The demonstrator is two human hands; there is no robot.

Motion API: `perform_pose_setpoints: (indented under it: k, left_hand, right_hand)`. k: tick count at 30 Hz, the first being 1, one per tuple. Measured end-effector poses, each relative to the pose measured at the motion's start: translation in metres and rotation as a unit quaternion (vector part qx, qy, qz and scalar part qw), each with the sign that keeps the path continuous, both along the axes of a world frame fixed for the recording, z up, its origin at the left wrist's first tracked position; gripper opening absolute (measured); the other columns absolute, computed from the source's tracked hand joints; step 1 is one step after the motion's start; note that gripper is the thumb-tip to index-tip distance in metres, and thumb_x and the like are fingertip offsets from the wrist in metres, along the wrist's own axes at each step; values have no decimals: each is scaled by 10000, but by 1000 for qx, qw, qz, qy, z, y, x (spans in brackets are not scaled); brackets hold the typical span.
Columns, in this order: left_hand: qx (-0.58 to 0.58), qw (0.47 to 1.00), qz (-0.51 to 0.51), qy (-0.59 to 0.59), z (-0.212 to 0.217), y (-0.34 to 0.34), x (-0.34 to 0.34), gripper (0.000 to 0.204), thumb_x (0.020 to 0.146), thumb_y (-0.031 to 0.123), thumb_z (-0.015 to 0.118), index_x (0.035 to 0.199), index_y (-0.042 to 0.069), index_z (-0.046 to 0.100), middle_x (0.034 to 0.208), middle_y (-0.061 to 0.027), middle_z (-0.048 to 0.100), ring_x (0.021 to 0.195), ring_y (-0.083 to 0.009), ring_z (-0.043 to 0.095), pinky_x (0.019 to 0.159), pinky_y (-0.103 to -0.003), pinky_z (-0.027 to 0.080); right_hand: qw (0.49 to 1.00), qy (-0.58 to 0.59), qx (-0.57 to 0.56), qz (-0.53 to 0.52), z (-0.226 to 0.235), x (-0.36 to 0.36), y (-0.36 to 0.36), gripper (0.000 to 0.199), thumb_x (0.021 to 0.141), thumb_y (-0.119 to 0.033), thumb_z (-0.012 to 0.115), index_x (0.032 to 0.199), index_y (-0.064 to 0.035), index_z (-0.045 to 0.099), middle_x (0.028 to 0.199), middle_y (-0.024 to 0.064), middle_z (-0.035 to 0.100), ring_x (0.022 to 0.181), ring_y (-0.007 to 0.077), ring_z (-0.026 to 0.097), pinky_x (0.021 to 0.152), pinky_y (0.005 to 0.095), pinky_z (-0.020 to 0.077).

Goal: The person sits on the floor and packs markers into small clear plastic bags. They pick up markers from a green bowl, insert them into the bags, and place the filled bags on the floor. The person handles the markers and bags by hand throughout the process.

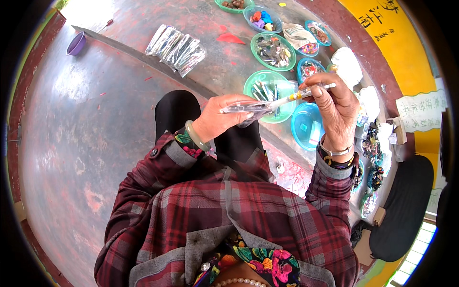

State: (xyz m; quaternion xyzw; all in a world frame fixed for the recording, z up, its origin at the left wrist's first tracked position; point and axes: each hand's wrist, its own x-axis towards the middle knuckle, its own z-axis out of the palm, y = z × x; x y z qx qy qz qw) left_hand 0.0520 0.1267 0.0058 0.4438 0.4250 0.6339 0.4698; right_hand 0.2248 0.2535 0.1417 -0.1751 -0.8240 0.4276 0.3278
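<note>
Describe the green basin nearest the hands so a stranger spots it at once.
Look right of the knees, to the cluster of basins. Showing between the left hand and right hand, beside a blue basin, is the green basin; unlike its green neighbours, it holds slim, pen-like sticks.

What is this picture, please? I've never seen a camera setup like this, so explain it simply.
There is no machine here, just a person's two bare hands. The single picture comes from a wide fisheye camera worn on that person's head and looking down, so straight edges bend near the rim. The left hand holds a clear plastic sleeve. The right hand pinches a slim pen-like item with yellow on it; its lower end meets the sleeve, though I can't tell whether it is inside. On the ground beyond are a green basin of slender sticks, a blue basin and a pile of packets.
</note>
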Motion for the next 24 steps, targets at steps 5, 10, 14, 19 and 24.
perform_pose_setpoints:
  k: [5,10,14,19,24]
  left_hand:
    - [2,1000,9,7,-3,0,-1,288,805,-32,607,1091,-30,572,1018,-68,624,933,-114,572,838,-257,455]
    - [-4,1000,4,-1,-2,-1,-1,286,808,-29,603,1093,-28,572,1021,-71,624,938,-118,572,841,-261,454]
    - [3,1000,2,5,-2,-1,-2,285,814,-25,597,1098,-28,571,1027,-74,622,943,-119,572,846,-261,452]
    - [11,1000,3,4,-3,0,-2,284,816,-21,597,1099,-27,571,1034,-74,622,951,-117,568,849,-259,449]
    - [7,1000,17,20,-6,-1,-5,290,814,-17,602,1102,-28,566,1042,-74,622,961,-114,562,859,-257,442]
  right_hand:
    - [997,-9,76,1,-1,-5,-1,138,831,-118,633,910,-6,618,792,41,615,671,87,546,603,217,436]
    - [994,-41,93,42,-7,-9,1,143,810,-107,649,908,-8,619,771,52,608,628,98,552,565,231,436]
    - [991,-92,64,75,-6,-13,-3,123,809,-82,635,909,-13,616,722,47,592,589,90,535,534,239,424]
    - [979,-178,45,90,-15,-17,2,146,797,-69,627,935,-24,610,724,50,588,582,91,508,532,230,412]
    - [981,-176,46,65,-21,-18,3,189,769,-66,650,950,-28,612,737,39,594,600,79,501,534,229,405]
